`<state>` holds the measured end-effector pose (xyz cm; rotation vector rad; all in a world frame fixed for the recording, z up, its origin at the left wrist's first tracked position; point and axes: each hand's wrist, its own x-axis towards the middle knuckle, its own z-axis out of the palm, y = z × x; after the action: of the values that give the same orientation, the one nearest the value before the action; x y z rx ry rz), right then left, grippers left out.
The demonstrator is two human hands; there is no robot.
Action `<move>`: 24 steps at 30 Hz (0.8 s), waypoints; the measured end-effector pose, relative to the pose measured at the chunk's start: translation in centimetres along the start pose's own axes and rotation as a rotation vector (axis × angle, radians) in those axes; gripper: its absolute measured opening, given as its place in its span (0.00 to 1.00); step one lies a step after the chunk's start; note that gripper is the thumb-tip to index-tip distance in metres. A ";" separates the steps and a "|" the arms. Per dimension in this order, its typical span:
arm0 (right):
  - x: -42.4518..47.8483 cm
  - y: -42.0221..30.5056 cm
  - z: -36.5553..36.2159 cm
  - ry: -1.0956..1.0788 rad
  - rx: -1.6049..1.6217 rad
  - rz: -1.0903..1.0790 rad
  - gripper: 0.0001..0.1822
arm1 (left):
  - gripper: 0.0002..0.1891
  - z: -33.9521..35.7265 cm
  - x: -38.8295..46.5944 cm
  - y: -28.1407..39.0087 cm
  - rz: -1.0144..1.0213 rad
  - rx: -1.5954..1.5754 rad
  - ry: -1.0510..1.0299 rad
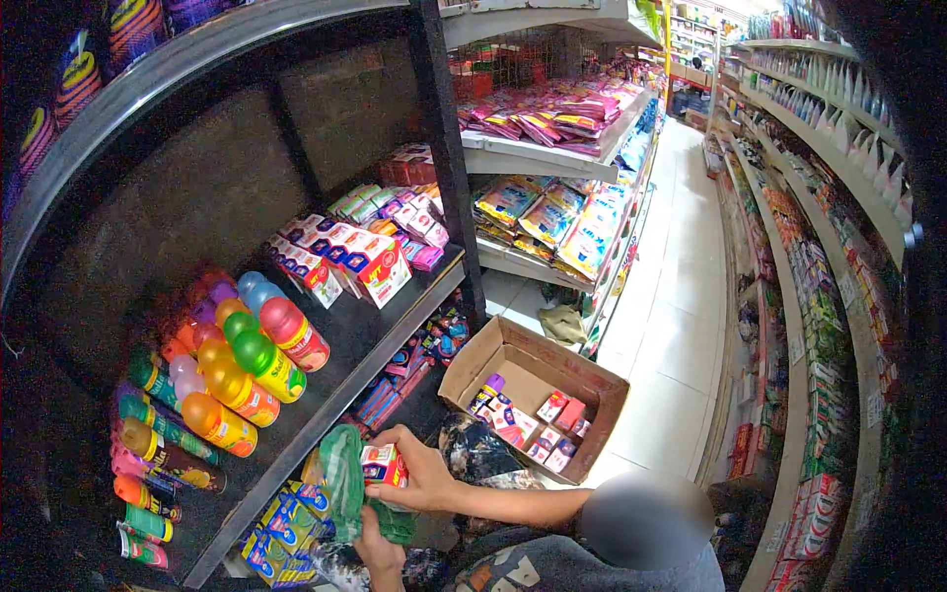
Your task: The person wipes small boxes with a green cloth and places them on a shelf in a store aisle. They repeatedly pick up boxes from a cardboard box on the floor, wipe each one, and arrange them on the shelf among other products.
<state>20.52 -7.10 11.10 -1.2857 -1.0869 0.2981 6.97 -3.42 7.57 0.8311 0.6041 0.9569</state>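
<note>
My right hand is closed around a small red and white HIT carton, with the fingers over its far side and the thumb at the near side. Just below it, my left hand grips a green checked cloth, which rests against the carton's left side. Both hands are in front of the black shelf's edge. To their right, an open cardboard box on the floor holds several small cartons and a purple-capped container.
On the black shelf stand several Stella air-freshener cans with coloured caps and stacked HIT cartons. Blue and yellow packs sit on the lower level. Pink packets fill a white shelf beyond. A tiled aisle runs beside stocked shelves.
</note>
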 end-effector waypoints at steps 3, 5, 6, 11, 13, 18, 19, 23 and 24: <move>0.7 0.6 -0.4 -0.016 -0.035 0.001 0.31 | 0.25 -0.2 -0.7 -0.4 -0.004 0.035 0.024; 1.3 1.6 -0.4 -0.021 0.067 0.029 0.29 | 0.27 -0.6 -1.5 -0.9 -0.067 0.116 0.124; 1.6 2.2 -0.4 -0.011 0.158 0.061 0.28 | 0.28 -0.8 -1.9 -1.2 -0.129 0.172 0.210; 2.4 6.3 -1.0 0.262 0.148 0.159 0.26 | 0.37 2.2 -4.3 0.9 -0.390 0.509 0.447; 2.4 2.9 -1.0 0.214 0.018 0.160 0.30 | 0.35 1.0 -4.1 0.6 -0.209 0.569 0.427; -0.3 2.3 1.6 0.056 -0.267 -0.049 0.28 | 0.28 0.1 -0.4 -3.1 0.039 0.117 0.322; -0.5 1.7 1.9 0.044 -0.319 -0.088 0.27 | 0.28 0.5 0.3 -3.6 0.094 0.161 0.301; -0.2 1.6 1.1 -0.113 -0.039 -0.009 0.26 | 0.26 -0.1 1.0 -0.8 -0.080 0.033 0.114; -0.4 1.4 0.9 -0.092 -0.120 0.027 0.24 | 0.23 -0.2 1.1 -0.4 -0.150 0.031 0.090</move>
<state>20.14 -6.36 9.58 -1.4061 -1.1807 0.3190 7.54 -2.50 7.04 0.7620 0.7500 0.8528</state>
